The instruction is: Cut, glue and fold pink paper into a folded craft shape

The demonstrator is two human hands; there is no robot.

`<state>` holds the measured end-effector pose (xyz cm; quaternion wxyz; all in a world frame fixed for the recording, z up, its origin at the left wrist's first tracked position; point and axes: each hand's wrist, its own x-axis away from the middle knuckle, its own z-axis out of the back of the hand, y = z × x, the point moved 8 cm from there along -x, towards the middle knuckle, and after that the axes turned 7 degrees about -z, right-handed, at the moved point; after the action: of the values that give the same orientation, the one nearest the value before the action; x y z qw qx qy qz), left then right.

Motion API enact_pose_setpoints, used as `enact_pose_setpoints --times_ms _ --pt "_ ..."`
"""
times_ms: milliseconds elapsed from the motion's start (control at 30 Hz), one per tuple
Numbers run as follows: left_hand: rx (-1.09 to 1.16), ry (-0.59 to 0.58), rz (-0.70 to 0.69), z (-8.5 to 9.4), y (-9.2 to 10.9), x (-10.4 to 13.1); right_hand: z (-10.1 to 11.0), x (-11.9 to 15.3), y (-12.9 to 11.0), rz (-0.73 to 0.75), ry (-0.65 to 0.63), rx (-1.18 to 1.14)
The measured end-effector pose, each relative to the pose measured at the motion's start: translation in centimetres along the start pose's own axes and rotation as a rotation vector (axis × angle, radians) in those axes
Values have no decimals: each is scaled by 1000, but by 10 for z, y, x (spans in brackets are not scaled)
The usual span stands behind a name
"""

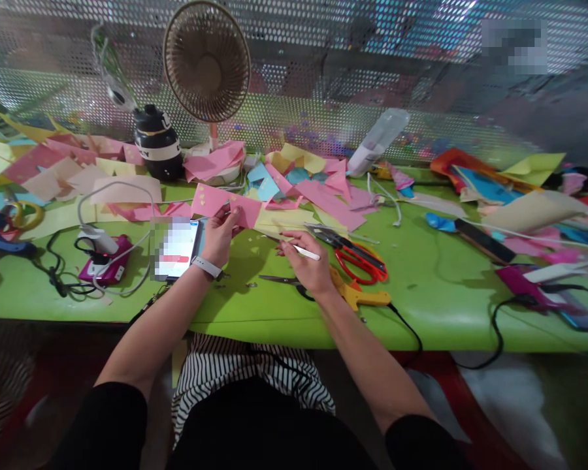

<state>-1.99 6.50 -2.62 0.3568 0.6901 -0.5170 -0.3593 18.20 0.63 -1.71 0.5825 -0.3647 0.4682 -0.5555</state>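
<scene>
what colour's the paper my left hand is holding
The paper is pink with small yellowish marks, shown best in the head view.

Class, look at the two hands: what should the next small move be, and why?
Probably bring the tip of the slim white tool in the right hand over to the pink paper. The left hand pinches that paper, and the tool's tip points toward it but appears to stop just short.

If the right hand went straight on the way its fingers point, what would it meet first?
The right hand would probably meet the pink paper in the left hand; depth is unclear, so yellow paper might come first.
</scene>
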Motion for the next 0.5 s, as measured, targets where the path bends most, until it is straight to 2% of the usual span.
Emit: enact_pose_setpoints --times_ms 167,367,500 --pt "-9 14 1 2 -1 -3 -4 0 12 -129 -73 -89" --pt "-4 25 1 1 1 -3 -1 -11 26 -231 0 -205" --pt "4 27 -4 0 3 -3 3 -12 24 -256 33 -206"
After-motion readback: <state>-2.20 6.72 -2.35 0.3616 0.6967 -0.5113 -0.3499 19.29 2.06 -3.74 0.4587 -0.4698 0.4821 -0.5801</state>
